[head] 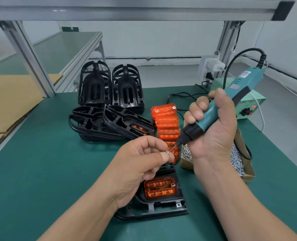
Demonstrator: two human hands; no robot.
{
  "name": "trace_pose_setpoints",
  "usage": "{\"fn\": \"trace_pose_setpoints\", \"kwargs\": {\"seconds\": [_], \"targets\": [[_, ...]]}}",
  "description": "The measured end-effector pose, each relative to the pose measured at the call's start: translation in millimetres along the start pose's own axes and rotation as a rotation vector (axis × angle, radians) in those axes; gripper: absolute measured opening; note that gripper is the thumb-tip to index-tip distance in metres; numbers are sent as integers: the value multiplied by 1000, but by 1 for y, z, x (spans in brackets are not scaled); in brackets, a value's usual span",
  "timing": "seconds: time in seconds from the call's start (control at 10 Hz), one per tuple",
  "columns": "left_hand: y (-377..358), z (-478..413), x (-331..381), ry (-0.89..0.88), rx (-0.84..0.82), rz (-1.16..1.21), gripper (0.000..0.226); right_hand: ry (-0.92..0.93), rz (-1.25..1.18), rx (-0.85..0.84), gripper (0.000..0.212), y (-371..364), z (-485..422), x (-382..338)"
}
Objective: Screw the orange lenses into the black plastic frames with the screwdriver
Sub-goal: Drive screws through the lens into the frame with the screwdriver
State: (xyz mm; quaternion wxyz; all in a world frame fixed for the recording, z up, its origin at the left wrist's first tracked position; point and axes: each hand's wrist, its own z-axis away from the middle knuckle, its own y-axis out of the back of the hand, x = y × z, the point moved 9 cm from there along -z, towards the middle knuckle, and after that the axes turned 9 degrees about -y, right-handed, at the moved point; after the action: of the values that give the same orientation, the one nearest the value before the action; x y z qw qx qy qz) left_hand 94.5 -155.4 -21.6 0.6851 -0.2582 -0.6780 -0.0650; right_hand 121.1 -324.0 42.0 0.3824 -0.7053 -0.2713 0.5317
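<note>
Near the box (256, 101) marked LED, right hand (212, 126) grips screwdriver (239, 86), left hand (140, 164) pinches screw (168, 152)

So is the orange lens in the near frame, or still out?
In. The orange lens sits recessed in the opening of the black frame, below the left hand; whether it is screwed down, cannot tell.

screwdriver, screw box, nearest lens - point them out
screwdriver (212, 109): head view, teal body, mid-length.
screw box (185, 164): head view, cardboard front wall.
nearest lens (159, 187): head view, middle of its orange face.
</note>
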Motion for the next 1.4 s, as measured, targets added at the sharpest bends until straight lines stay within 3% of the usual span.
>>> {"fn": "trace_pose_setpoints", "kwargs": {"seconds": [0.5,0.7,0.8,1.2,1.3,1.4], "targets": [[1,0,3,-27,8,-76,16,60,96,-23,11,-6,5,-4],[9,0,7,-97,89,-191,15,40,54,-22,39,-5,9,3],[10,-1,7,-106,79,-217,15,0,48,19,42,0,7,6],[2,0,6,-104,11,-310,26,-92,29,79,30,16,8,11],[14,-1,14,-131,22,-451,22,-105,-5,98,30,23,6,12],[35,0,26,-188,84,-740,15,-108,21,87,31,28,5,8]]}}
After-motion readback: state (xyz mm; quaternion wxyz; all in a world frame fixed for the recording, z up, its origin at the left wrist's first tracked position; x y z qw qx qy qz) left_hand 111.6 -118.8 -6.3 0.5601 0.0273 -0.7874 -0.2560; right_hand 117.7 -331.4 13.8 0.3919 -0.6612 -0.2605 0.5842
